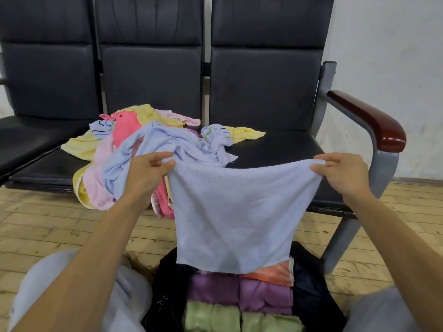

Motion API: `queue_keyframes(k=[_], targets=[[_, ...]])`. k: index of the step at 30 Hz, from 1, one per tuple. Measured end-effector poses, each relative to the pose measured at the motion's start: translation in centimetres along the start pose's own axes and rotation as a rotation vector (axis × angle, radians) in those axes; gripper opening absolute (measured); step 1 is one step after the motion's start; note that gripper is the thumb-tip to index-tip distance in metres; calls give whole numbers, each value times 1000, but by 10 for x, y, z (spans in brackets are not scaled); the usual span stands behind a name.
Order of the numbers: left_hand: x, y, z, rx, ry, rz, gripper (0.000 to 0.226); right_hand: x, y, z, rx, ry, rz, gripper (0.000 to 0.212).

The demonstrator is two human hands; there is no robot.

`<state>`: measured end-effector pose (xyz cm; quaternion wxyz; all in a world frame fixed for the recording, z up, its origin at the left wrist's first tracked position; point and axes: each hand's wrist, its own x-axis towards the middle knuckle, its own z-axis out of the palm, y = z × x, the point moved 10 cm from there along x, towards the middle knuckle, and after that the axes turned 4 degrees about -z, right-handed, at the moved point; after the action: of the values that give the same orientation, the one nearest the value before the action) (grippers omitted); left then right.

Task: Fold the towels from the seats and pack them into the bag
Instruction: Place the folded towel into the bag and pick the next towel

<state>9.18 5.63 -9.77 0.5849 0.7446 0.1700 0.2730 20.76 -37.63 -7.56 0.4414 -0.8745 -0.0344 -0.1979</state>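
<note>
Seats (pixel 263 87) behind; left grip (pixel 146 173), right grip (pixel 345 173) pinch towel (pixel 237 212), 2 top corners; hangs below.

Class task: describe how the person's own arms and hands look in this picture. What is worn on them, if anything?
Both are bare. The left hand and right hand wear no gloves, and no ring, watch or bracelet shows. The left forearm and right forearm are uncovered as far as the frame's lower edge; no sleeve comes into view.
</note>
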Motion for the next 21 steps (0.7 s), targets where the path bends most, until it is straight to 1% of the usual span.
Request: queue_keyframes(k=[2, 4, 7, 12, 15, 17, 19, 21], targets=[[-3, 7, -2, 175, 53, 84, 26, -1, -2, -1, -78, -4, -30, 19], [-7, 15, -5, 302, 126, 146, 23, -2, -5, -4, -118, -1, -55, 16], [-15, 24, -7, 358, 191, 217, 16, -6, -8, -11, -110, 24, -54, 13], [-16, 27, -1, 329, 214, 225, 11, -10, -7, -18, -80, 60, -54, 14], [-8, 35, 9, 327, 198, 248, 6, -9, -8, -22, -50, 109, -74, 7], [-2, 43, 20, 297, 171, 256, 7, -4, -5, -22, 18, 119, -47, 4], [8, 48, 36, 224, 105, 198, 7, 4, -4, -21, 54, 111, -29, 8], [22, 48, 53, 147, 25, 109, 6, 15, -6, -23, 46, 130, -58, 10]])
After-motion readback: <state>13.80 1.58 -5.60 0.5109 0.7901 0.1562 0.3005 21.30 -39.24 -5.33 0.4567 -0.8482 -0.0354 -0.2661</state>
